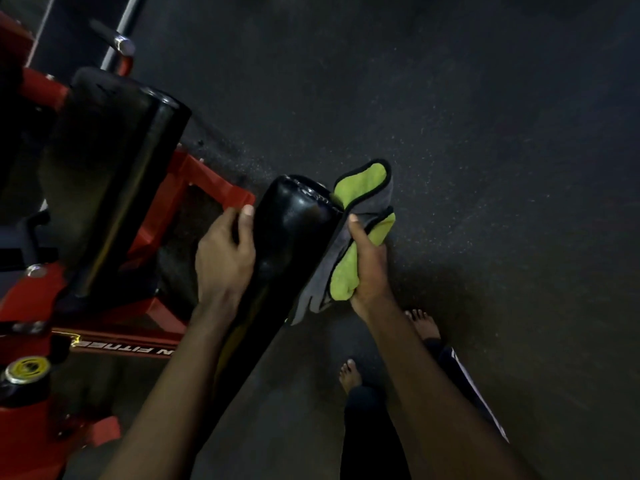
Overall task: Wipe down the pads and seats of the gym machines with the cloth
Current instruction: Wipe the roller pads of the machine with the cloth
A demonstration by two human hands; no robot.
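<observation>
A long black roller pad (287,244) of a red-framed gym machine (194,181) runs diagonally through the middle of the view, its rounded end pointing away from the person. The 2 hands sit on opposite sides of it. The left hand (225,258) grips the pad's left flank near the far end, thumb lying against the glossy vinyl and fingers curling round the side out of sight. The right hand (369,271) is clamped on a bunched cloth (363,183), green on 1 face and grey on the other with a black hem, and holds it against the pad's right flank; the thumb pins the fabric near the top while loose folds stick out above the hand and hang below it. To the left, a second, wider black pad (104,174) stands on the same frame, with a chrome bar (119,43) above it and a yellow-capped knob (26,370) lower down. The dark speckled floor (485,133) fills the right side, and 2 bare feet (350,372) stand on it below the arms.
</observation>
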